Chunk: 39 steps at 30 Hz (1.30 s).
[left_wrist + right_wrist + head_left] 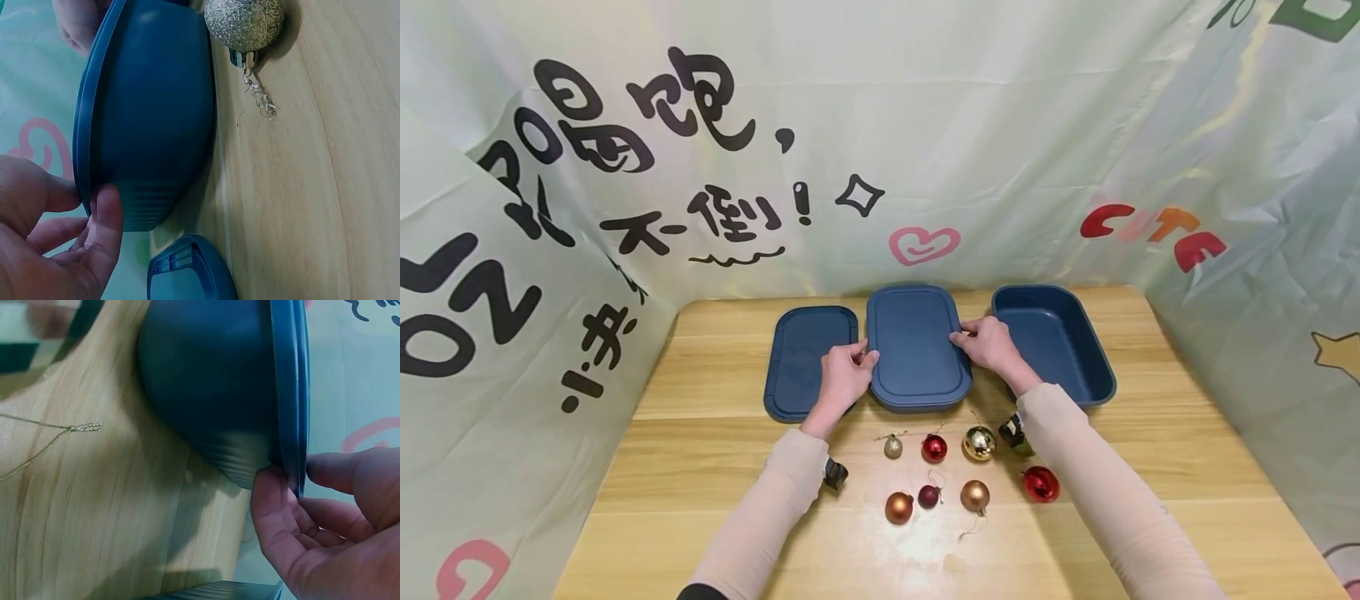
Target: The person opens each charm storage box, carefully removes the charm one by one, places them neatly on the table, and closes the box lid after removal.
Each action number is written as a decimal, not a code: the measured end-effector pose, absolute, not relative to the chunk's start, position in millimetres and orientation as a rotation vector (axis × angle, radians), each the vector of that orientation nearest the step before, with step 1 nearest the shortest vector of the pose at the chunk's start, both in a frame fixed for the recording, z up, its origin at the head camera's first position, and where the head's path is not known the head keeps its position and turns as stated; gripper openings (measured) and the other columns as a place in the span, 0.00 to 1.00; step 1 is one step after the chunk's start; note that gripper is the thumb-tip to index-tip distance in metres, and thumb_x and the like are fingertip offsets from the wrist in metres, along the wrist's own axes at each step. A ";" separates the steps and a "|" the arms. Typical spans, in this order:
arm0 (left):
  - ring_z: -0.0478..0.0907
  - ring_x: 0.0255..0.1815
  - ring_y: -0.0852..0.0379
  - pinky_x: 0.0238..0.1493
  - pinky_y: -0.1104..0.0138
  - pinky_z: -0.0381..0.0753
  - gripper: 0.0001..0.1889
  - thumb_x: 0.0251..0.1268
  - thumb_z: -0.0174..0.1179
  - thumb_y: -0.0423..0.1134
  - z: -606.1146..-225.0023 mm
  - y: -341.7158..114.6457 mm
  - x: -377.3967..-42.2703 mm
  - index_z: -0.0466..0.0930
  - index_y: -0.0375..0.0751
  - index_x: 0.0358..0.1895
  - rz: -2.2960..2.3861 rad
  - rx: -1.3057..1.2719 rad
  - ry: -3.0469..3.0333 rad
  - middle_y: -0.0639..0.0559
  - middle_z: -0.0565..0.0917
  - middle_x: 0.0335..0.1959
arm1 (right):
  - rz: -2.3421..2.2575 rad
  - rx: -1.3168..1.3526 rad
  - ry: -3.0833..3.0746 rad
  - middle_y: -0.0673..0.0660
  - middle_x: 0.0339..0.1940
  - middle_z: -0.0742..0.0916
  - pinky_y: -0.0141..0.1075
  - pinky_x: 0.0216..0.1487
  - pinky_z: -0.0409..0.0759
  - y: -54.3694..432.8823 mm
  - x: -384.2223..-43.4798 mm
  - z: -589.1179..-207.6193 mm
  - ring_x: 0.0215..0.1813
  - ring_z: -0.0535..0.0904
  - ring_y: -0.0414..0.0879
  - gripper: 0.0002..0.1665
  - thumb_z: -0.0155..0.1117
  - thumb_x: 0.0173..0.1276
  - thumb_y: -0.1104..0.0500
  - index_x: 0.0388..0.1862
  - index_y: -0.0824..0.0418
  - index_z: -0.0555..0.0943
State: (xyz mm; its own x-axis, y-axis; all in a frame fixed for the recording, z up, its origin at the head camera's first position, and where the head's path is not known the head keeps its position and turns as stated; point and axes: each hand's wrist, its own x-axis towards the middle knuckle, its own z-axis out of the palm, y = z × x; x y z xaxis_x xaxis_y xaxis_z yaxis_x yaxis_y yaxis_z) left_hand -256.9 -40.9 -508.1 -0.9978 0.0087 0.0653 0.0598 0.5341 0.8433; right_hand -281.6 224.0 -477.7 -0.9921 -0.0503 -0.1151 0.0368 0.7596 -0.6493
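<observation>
A blue lidded box (917, 342) stands at the back middle of the table, its lid sitting on the rim. My left hand (847, 372) pinches the lid edge on the left side, thumb on top and fingers under the rim, as the left wrist view shows for the hand (69, 234). On the opposite side my right hand (988, 343) pinches the edge the same way; its thumb and fingers (272, 494) meet at the rim in the right wrist view. Left of the box lies a loose blue lid (808, 358). An uncovered blue box (1060, 346) stands to the right.
Several Christmas baubles lie in front of the boxes, among them a gold one (979, 443), a red one (934, 448), a copper one (898, 507) and a glittery silver one (244, 25). A printed cloth (1000, 150) hangs behind the wooden table (700, 467).
</observation>
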 end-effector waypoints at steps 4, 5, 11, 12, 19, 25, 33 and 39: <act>0.76 0.23 0.59 0.29 0.67 0.75 0.21 0.77 0.65 0.41 -508.2 -39.4 -255.7 0.82 0.38 0.68 -1.480 -0.039 -2.703 0.49 0.86 0.30 | -1.047 -0.018 2.835 0.70 0.54 0.90 0.42 0.40 0.85 225.4 -281.6 -477.1 0.30 0.86 0.47 0.29 0.62 0.81 0.52 0.71 0.69 0.78; 0.78 0.24 0.59 0.31 0.65 0.77 0.21 0.76 0.65 0.41 -508.6 -39.0 -255.7 0.83 0.38 0.68 -1.470 -0.037 -2.703 0.49 0.87 0.31 | -1.049 -0.019 2.836 0.70 0.53 0.90 0.42 0.40 0.85 225.8 -281.4 -476.9 0.31 0.86 0.48 0.29 0.62 0.80 0.52 0.71 0.69 0.79; 0.82 0.30 0.56 0.45 0.55 0.84 0.22 0.76 0.66 0.41 -510.1 -38.6 -257.0 0.83 0.37 0.67 -1.460 -0.067 -2.685 0.47 0.88 0.33 | -1.125 0.005 2.816 0.71 0.49 0.91 0.39 0.37 0.85 229.8 -278.2 -471.5 0.39 0.90 0.61 0.29 0.62 0.81 0.53 0.70 0.72 0.79; 0.82 0.29 0.55 0.45 0.54 0.84 0.22 0.75 0.66 0.41 -510.3 -39.0 -257.6 0.83 0.37 0.67 -1.464 -0.071 -2.682 0.47 0.89 0.33 | -1.152 0.003 2.808 0.71 0.48 0.91 0.39 0.36 0.85 230.8 -277.4 -469.6 0.40 0.90 0.63 0.28 0.62 0.81 0.54 0.70 0.72 0.78; 0.83 0.31 0.55 0.44 0.56 0.84 0.22 0.75 0.67 0.42 -512.1 -42.3 -260.9 0.84 0.39 0.67 -1.456 -0.059 -2.697 0.47 0.90 0.35 | -1.285 -0.059 2.832 0.72 0.49 0.90 0.34 0.36 0.84 253.0 -273.2 -460.1 0.42 0.89 0.64 0.24 0.60 0.81 0.55 0.66 0.71 0.82; 0.84 0.31 0.55 0.44 0.55 0.84 0.22 0.74 0.67 0.42 -510.5 -43.1 -259.2 0.84 0.38 0.66 -1.458 -0.063 -2.687 0.47 0.90 0.35 | -1.281 -0.017 2.923 0.70 0.42 0.91 0.29 0.35 0.83 289.6 -267.0 -455.4 0.33 0.88 0.47 0.21 0.61 0.80 0.55 0.59 0.70 0.86; 0.83 0.29 0.55 0.45 0.55 0.84 0.22 0.74 0.67 0.42 -510.9 -43.5 -259.5 0.84 0.37 0.66 -1.441 -0.076 -2.694 0.46 0.90 0.35 | -1.205 0.136 3.054 0.70 0.42 0.91 0.28 0.33 0.79 339.3 -257.0 -456.2 0.30 0.83 0.39 0.21 0.63 0.79 0.54 0.54 0.72 0.87; 0.84 0.30 0.54 0.46 0.54 0.85 0.22 0.73 0.68 0.43 -508.9 -43.5 -259.6 0.85 0.38 0.65 -1.446 -0.065 -2.703 0.46 0.91 0.36 | -1.074 0.287 3.202 0.73 0.47 0.90 0.33 0.41 0.76 371.1 -249.6 -464.7 0.41 0.85 0.54 0.20 0.63 0.76 0.56 0.50 0.74 0.88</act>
